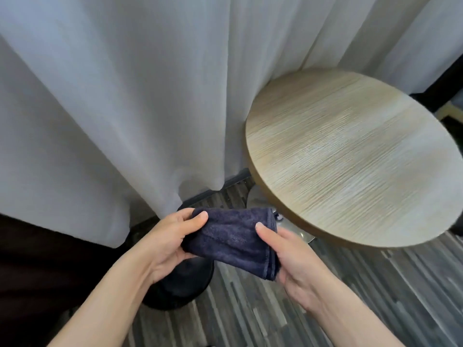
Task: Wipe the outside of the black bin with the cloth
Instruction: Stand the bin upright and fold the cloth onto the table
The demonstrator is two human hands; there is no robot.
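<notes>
A folded dark navy cloth (233, 240) is held in the air between both hands. My left hand (166, 242) grips its left end, thumb on top. Its right end rests in my right hand (294, 256), with the thumb pressed on the cloth. Directly below the hands stands the round black bin (184, 283) on the floor, seen from above. Most of the bin is hidden by my left hand and the cloth. The cloth does not touch the bin.
A round light-wood table (350, 156) on a metal base (295, 227) stands just right of the bin. White curtains (125, 96) hang behind and reach down to the bin's far side. Striped grey floor (275, 309) lies in front. Dark furniture (37, 271) is at the left.
</notes>
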